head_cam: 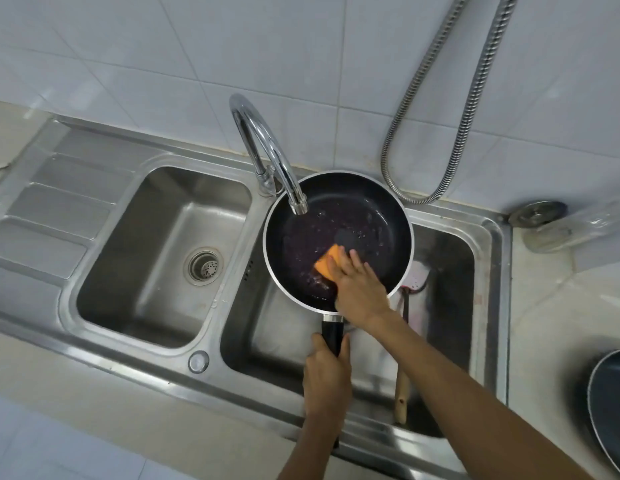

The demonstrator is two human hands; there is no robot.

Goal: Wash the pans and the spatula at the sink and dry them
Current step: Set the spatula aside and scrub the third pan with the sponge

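Scrubbing step, and we're on the first pan (357, 206), dark inside with a pale rim, held just below the middle of the frame over the right basin (453, 271) of the steel sink (211, 317). The left hand (327, 368) is wrapped round the black handle, bottom centre, holding the pan level. The right hand (358, 289) comes in from the lower right. Its fingers lie fairly flat on an orange sponge (327, 259) and press it against the pan's near inside wall. The pan floor glistens with wet film and small bubbles. The curved tap (263, 143) has its spout right over the pan's upper left edge, though I can't make out a stream from it.

Under the pan, in the same basin, lies the spatula (402, 393): the pale head peeks out right of the pan, and the wooden handle runs down toward the near rim. It looks unwashed. A second pan (609, 407) sits at the lower right edge of the frame on the counter (543, 323), only partly in view. Whether it's clean I can't tell.

So it's early going, I'd say, with the soaping under way and nothing dried. The next move calls for the sponge to sweep round the rest of the inside. A firm hold on that handle will stop the pan tipping. Then it needs a rinse under the spout.
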